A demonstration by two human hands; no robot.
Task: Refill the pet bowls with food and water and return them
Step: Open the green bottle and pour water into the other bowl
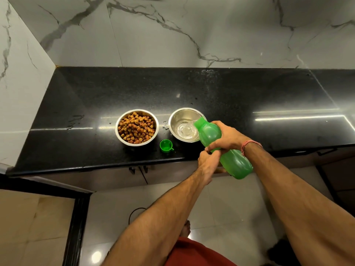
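While tilted over the steel water bowl (185, 124) near the desk's (96, 93) front edge, green bottle (221, 148) pouring. Gripped by both: right hand (226, 137) around the neck, left hand (208, 158) beneath. Kibble bowl (136, 127) just left; green cap (166, 145) between.

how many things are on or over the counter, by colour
Steel: 2, the bowl of kibble and the bowl taking water.
Green: 2, the bottle, held tilted by the left hand and right hand, and the cap, which lies on the black counter.
Total: 4
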